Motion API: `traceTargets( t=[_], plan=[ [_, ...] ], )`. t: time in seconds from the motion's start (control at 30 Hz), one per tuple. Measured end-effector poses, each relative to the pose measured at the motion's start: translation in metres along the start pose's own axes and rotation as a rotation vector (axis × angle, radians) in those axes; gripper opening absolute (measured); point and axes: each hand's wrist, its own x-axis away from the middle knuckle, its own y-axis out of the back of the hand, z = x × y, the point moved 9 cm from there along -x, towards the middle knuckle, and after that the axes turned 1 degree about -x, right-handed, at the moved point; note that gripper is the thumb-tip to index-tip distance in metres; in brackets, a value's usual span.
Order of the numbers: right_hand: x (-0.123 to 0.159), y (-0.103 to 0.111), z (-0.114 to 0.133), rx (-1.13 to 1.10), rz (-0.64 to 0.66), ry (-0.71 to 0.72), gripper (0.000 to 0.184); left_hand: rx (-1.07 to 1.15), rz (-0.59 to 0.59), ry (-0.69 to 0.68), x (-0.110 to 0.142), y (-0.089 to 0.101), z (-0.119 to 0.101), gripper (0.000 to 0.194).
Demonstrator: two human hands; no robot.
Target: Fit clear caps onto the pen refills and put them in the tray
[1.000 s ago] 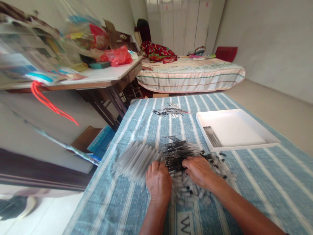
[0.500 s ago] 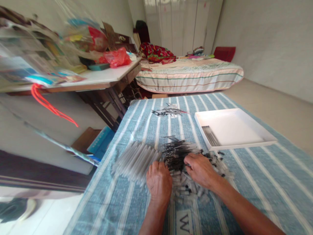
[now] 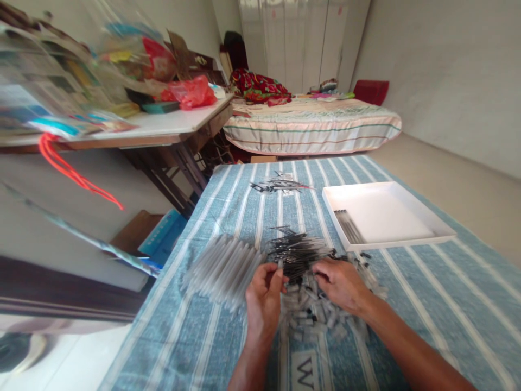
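My left hand [image 3: 264, 290] is closed, thumb against fingers, with the pale tip of a pen barrel [image 3: 280, 264] showing above the thumb; the rest is hidden. Left of it lies a stack of clear grey pen barrels [image 3: 226, 266]. My right hand [image 3: 340, 282] is pinched at the near right edge of a heap of dark pen refills [image 3: 297, 252]; what its fingers hold, if anything, cannot be made out. Between and below the hands spreads a pile of small clear pen caps [image 3: 313, 309], some with black parts.
A shallow white box [image 3: 401, 241] at the right has several dark-tipped pens [image 3: 349, 227] along its left side. More thin dark pieces [image 3: 280, 185] lie farther back on the striped cloth [image 3: 195, 336]. A cluttered side table [image 3: 171, 127] stands left, a bed [image 3: 313, 127] beyond.
My left hand has lifted off the barrel stack and turned, thumb now showing, with a barrel tip in its grip. My right hand has shifted slightly right and towards me. The view has swung slightly.
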Motion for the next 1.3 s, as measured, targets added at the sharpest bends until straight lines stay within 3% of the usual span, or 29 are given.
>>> traceTargets(
  t=[0.13, 0.3, 0.63, 0.87, 1.1, 1.3],
  plan=[
    [-0.002, -0.004, 0.000, 0.101, 0.061, -0.021, 0.021, 0.335, 0.090, 0.177, 0.000, -0.010, 0.009, 0.023],
    [-0.004, -0.009, 0.003, 0.221, 0.135, -0.031, 0.021, 0.456, 0.139, 0.248, 0.003, -0.016, 0.008, 0.018],
    [-0.025, -0.025, 0.013, 0.484, 0.287, -0.011, 0.025, 0.433, 0.091, 0.251, 0.001, -0.010, 0.013, 0.020],
    [-0.030, -0.032, 0.014, 0.498, 0.333, 0.037, 0.020, 0.358, 0.077, 0.255, 0.001, -0.008, 0.014, 0.022],
    [-0.028, -0.022, 0.011, 0.497, 0.328, 0.040, 0.025, 0.335, 0.089, 0.251, 0.001, -0.009, 0.014, 0.024],
    [-0.025, 0.000, 0.009, 0.504, 0.241, 0.048, 0.024, 0.304, 0.095, 0.251, 0.001, -0.009, 0.014, 0.025]
  ],
)
